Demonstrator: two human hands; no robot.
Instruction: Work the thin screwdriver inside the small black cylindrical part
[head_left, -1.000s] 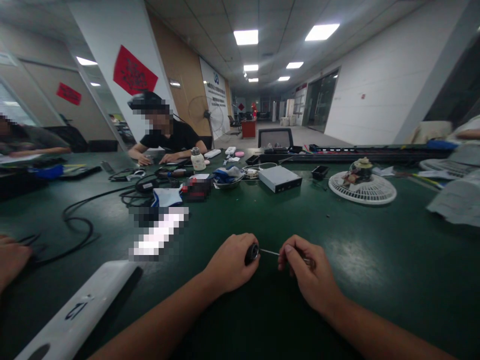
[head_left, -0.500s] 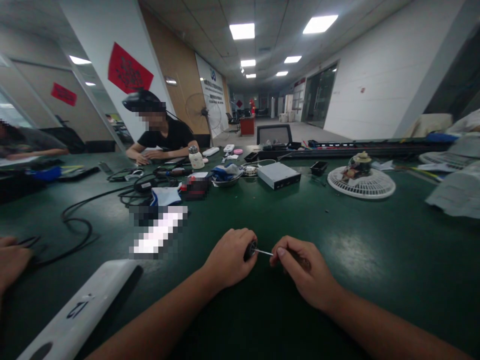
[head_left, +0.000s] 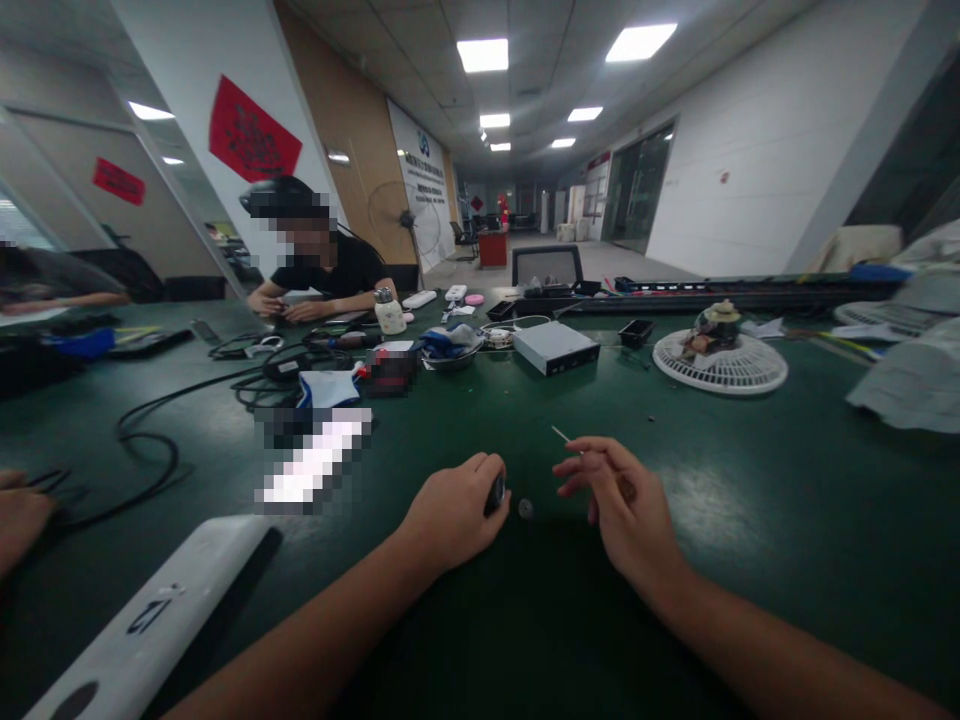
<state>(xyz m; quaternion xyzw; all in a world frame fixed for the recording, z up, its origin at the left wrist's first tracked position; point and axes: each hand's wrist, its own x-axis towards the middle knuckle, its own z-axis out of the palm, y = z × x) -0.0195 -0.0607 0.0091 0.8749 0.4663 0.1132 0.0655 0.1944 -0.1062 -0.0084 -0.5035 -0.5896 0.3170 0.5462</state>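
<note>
My left hand [head_left: 457, 510] is closed around a small dark round part [head_left: 496, 493], most of it hidden by the fingers. My right hand [head_left: 619, 500] grips a screwdriver [head_left: 560, 434], its thin metal shaft pointing up and to the left, away from the dark part. A bit of its brownish handle shows between the fingers. On the green table [head_left: 465, 640], between the two hands, is a small greyish disc [head_left: 526, 508]; whether it lies flat or is in motion I cannot tell.
A long white casing [head_left: 161, 610] lies at the front left, near another person's hand [head_left: 22, 515]. Black cables [head_left: 154, 490] loop behind it. Farther back are a grey drive box [head_left: 555, 348] and a white fan grille [head_left: 720, 365]. A person in black [head_left: 322, 265] sits across.
The screwdriver tip has come away from the dark part and swung upward with my right hand. The small disc now shows between the hands. My left hand keeps its grip.
</note>
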